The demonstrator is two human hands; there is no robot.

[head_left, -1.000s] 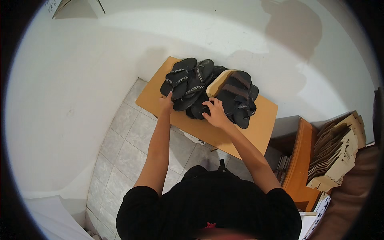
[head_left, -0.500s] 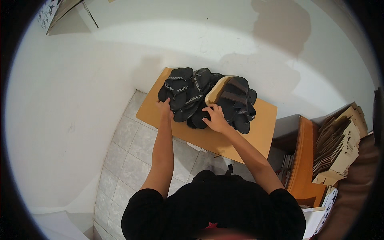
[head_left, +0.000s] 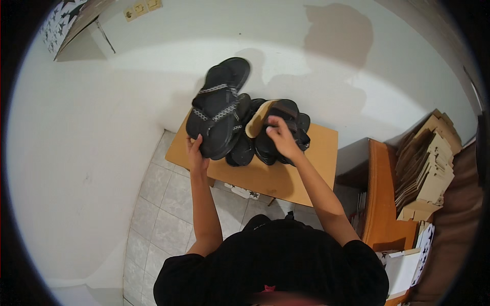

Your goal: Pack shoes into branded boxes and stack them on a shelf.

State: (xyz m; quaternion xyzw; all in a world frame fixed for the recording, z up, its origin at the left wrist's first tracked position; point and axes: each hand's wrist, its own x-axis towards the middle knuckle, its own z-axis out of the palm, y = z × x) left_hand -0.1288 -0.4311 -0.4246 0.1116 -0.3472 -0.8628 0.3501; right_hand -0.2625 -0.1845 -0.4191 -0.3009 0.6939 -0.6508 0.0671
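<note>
In the head view, the left hand (head_left: 197,155) holds a set of black thong sandals (head_left: 220,115) with pale patterned straps. Its grip is clamped on their lower left edge — the thumb lies on top and the fingers go out of sight beneath. The sandals overlap one another, tilted up over the left part of the tan surface (head_left: 320,171), their far end seen against the white wall (head_left: 173,81).

The right hand (head_left: 286,142) is over the remaining footwear, its grip loosely curled with thumb and forefinger apart and nothing between them. It is closest to a dark sandal with brown straps (head_left: 284,108), beside a tan-edged sole (head_left: 259,120); whether it touches either, I cannot tell. More black sandals (head_left: 241,152) lie heaped below and between the two hands.

To the right of the surface is an orange-brown cabinet (head_left: 376,188) — with folded cardboard (head_left: 429,176) stacked upright beside it. Grey tiles (head_left: 155,184) cover the floor at left.
</note>
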